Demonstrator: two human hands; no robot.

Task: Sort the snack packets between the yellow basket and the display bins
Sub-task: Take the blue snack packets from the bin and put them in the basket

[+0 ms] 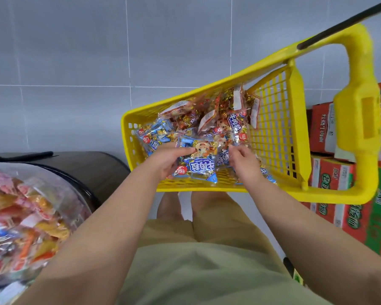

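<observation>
A yellow basket (273, 133) stands on the floor in front of me, holding several snack packets. Blue packets lie at its near and left side, red and gold packets (209, 115) at the far side. My left hand (169, 159) grips a blue snack packet (199, 166) by its left edge, thumb on top. My right hand (242, 160) reaches into the basket just right of that packet and pinches the edge of a clear-wrapped packet (238, 137). Both hands are inside the basket's near end.
A round clear display bin (59, 194) full of orange, red and yellow packets sits at my lower left, with a dark curved stand (92, 166) behind it. Stacked red and green cartons (332, 172) stand right of the basket. The basket's long handle (359, 106) sticks up at right.
</observation>
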